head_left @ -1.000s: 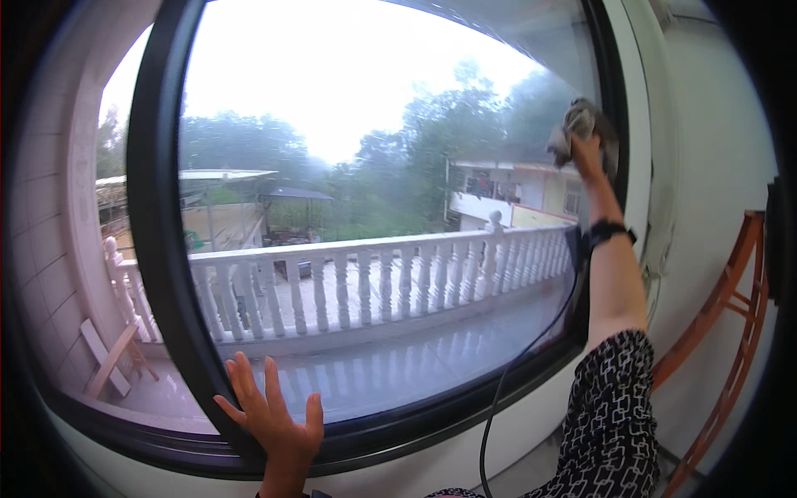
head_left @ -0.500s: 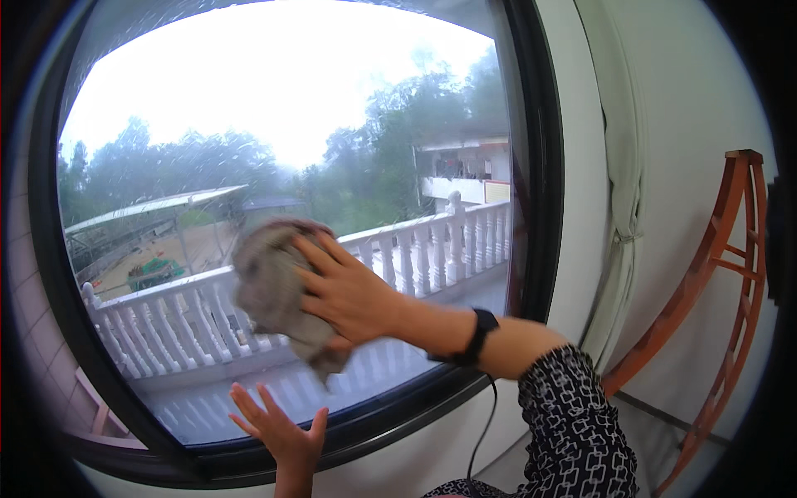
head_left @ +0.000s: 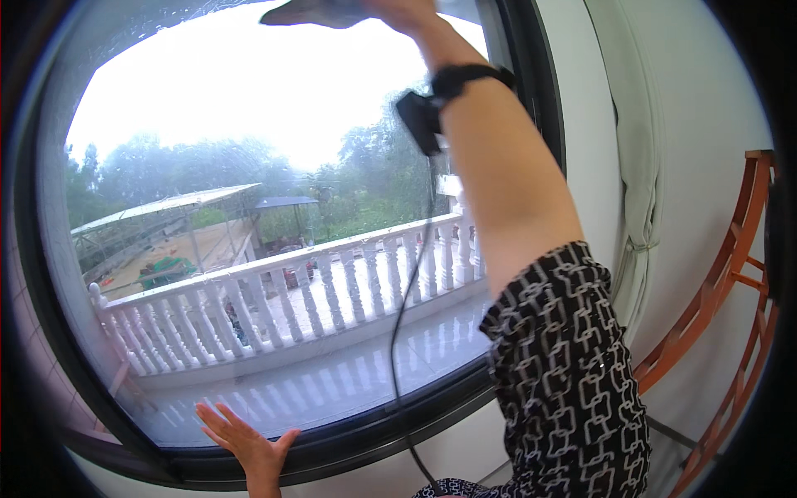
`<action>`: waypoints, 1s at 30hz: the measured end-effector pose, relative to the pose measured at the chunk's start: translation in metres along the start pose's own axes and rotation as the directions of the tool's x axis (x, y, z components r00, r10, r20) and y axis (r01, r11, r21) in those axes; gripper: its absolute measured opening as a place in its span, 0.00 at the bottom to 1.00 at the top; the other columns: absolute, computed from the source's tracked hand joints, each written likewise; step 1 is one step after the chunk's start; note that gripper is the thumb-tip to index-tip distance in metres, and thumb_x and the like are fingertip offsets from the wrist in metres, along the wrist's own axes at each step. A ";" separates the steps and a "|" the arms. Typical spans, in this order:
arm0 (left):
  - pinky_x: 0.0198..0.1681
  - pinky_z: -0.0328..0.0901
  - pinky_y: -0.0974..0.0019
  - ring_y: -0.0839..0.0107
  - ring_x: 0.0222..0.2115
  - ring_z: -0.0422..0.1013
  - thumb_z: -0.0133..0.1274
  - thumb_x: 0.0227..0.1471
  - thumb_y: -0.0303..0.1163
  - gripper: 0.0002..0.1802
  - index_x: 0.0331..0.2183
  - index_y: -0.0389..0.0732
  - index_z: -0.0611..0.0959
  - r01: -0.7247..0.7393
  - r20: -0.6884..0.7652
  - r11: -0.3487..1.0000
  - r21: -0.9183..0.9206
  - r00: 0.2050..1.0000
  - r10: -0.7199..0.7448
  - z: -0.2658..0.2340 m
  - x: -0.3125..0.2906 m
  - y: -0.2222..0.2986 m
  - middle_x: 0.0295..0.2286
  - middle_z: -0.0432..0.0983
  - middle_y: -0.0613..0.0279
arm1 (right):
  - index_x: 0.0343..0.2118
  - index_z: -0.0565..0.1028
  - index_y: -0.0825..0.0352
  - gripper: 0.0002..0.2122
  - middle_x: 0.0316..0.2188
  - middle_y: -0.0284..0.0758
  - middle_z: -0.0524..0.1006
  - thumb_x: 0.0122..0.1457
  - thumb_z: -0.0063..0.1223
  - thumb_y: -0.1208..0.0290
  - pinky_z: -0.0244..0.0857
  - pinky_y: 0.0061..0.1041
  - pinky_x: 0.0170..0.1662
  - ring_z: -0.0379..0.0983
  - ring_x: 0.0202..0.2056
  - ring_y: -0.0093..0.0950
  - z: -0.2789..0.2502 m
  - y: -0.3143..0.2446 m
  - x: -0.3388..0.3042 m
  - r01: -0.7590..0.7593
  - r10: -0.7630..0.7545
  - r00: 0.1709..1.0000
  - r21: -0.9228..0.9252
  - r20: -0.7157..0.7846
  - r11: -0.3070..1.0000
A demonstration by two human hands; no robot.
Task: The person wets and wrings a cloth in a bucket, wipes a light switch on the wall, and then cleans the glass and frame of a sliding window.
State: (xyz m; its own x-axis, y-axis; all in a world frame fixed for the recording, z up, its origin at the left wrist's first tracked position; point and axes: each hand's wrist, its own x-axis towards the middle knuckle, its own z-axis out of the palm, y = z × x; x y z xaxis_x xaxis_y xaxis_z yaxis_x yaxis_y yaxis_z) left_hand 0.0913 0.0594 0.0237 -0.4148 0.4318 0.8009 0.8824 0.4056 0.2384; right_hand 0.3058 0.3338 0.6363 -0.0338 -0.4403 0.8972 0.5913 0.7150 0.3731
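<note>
High on the window glass (head_left: 249,91), at the upper edge of the view, my right hand (head_left: 404,12) holds a grey cloth (head_left: 311,12). Most of its fingers are cut off by that edge. A black wrist strap (head_left: 465,79) with a small black box circles my right wrist, and a dark cable hangs down from it. Low down, near the bottom of the pane, my left hand (head_left: 247,446) is open with its fingers spread and nothing in it. Whether its fingertips touch the glass I cannot tell.
A dark window frame (head_left: 365,444) surrounds the pane. At the right hang a tied pale curtain (head_left: 639,216) and, beyond it, an orange ladder (head_left: 706,299) stands by the wall. Outside the glass are a white balustrade (head_left: 332,286), a roofed shelter (head_left: 166,206) and trees.
My right hand has swept the grey cloth upward from mid-pane to the top of the view, the arm stretching out. My left hand appears slightly lower and further left, still spread.
</note>
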 end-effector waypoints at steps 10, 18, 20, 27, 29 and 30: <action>0.63 0.22 0.28 0.42 0.68 0.23 0.48 0.29 0.86 0.80 0.68 0.45 0.34 0.002 -0.089 1.000 0.018 0.996 -0.001 0.023 0.009 0.004 0.67 0.22 0.39 | 0.62 0.60 0.66 0.37 0.57 0.40 0.68 0.51 0.66 0.63 0.60 0.33 0.61 0.66 0.57 0.35 -0.161 0.113 -0.283 -0.751 0.630 0.660 0.336 0.410 0.569; 0.59 0.31 0.19 0.25 0.65 0.32 0.58 0.37 0.73 0.75 0.68 0.38 0.39 -0.072 -0.111 0.986 -0.150 0.992 0.056 0.023 -0.002 0.003 0.64 0.29 0.24 | 0.53 0.71 0.64 0.29 0.54 0.43 0.69 0.45 0.61 0.60 0.47 0.46 0.65 0.62 0.59 0.46 -0.238 -0.187 -0.440 -0.609 0.288 0.477 0.076 0.830 0.790; 0.60 0.31 0.21 0.26 0.65 0.31 0.61 0.27 0.77 0.83 0.67 0.37 0.37 -0.093 -0.061 0.990 -0.110 0.994 0.086 0.024 -0.006 0.003 0.64 0.29 0.24 | 0.56 0.71 0.62 0.29 0.56 0.43 0.68 0.48 0.59 0.61 0.45 0.46 0.67 0.60 0.61 0.45 -0.219 -0.228 -0.412 -0.624 0.188 0.577 0.281 0.795 0.729; 0.61 0.32 0.23 0.30 0.66 0.32 0.61 0.30 0.75 0.80 0.67 0.35 0.39 -0.109 -0.040 0.990 -0.090 0.994 0.105 0.030 -0.017 0.002 0.65 0.32 0.26 | 0.59 0.71 0.54 0.36 0.65 0.55 0.52 0.44 0.59 0.47 0.31 0.56 0.69 0.42 0.67 0.56 -0.104 -0.203 -0.282 -0.162 -0.076 0.808 0.344 0.584 0.925; 0.62 0.32 0.24 0.30 0.66 0.32 0.61 0.30 0.75 0.81 0.67 0.35 0.39 -0.126 -0.041 0.989 -0.077 0.992 0.123 0.042 -0.016 0.004 0.65 0.32 0.26 | 0.62 0.64 0.64 0.43 0.61 0.50 0.61 0.40 0.63 0.54 0.41 0.47 0.68 0.51 0.64 0.52 -0.091 -0.184 -0.223 -0.093 -0.153 0.854 0.434 0.498 0.896; 0.62 0.27 0.25 0.35 0.67 0.29 0.54 0.29 0.80 0.80 0.68 0.40 0.37 -0.081 -0.045 0.996 -0.047 0.996 0.079 0.055 -0.015 0.003 0.66 0.29 0.32 | 0.60 0.65 0.65 0.40 0.60 0.48 0.63 0.41 0.64 0.58 0.49 0.41 0.66 0.57 0.62 0.48 -0.079 -0.162 -0.214 -0.253 -0.033 0.852 0.466 0.523 0.848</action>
State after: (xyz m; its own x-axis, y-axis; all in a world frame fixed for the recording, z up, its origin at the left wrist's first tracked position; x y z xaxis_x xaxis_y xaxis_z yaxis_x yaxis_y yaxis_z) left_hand 0.0880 0.0988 -0.0179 -0.3338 0.4260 0.8409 0.9226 0.3307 0.1987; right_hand 0.2810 0.2691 0.3653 -0.4696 -0.1145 0.8754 0.1342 0.9708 0.1989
